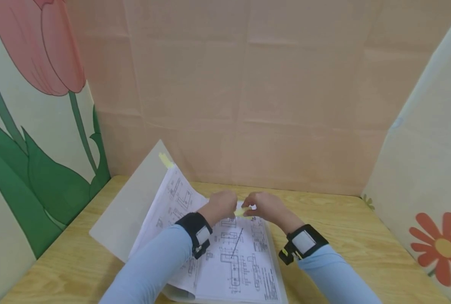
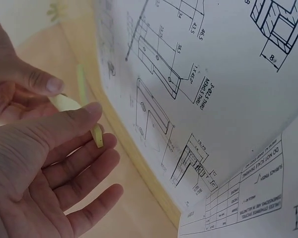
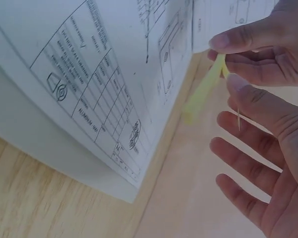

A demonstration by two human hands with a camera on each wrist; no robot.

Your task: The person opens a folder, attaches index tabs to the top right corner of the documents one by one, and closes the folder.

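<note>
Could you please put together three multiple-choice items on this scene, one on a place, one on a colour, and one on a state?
1. Where do the two hands meet?
A. Over the far edge of the drawing sheets
B. Beside the tulip picture
C. Under the table

2. What colour is the strip pinched between the hands?
A. Red
B. Pale yellow
C. Black

3. How does the folder lie?
A. Shut flat
B. Rolled up
C. Open, its cover raised at the left

Answers: 1 A, the left hand and right hand meet above the drawing sheets. 2 B, the strip is pale yellow. 3 C, the folder cover tilts up beside the pages.
</note>
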